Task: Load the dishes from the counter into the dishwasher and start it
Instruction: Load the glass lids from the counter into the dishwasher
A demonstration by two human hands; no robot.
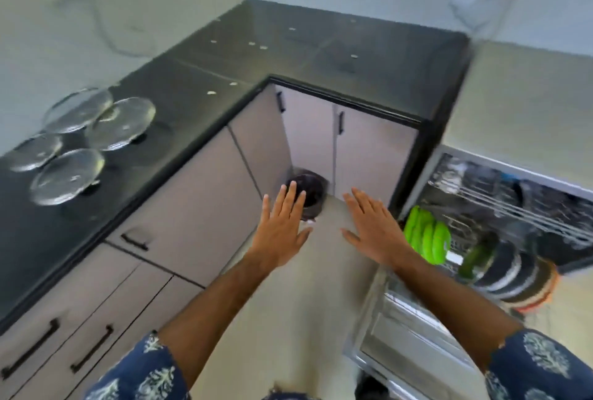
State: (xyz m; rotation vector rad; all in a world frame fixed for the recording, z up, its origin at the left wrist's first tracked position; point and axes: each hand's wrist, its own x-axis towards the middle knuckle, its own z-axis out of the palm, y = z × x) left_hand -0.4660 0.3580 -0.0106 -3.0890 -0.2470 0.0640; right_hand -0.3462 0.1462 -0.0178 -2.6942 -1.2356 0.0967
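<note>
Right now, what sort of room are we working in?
Most likely a home kitchen: an L-shaped black stone counter holding clear glass plates, pale cabinet doors beneath, and an open dishwasher with loaded racks.

No legible text, labels, brand marks, numbers or signs anywhere in the head view. Frame is motion-blurred; no surface carries readable print.
</note>
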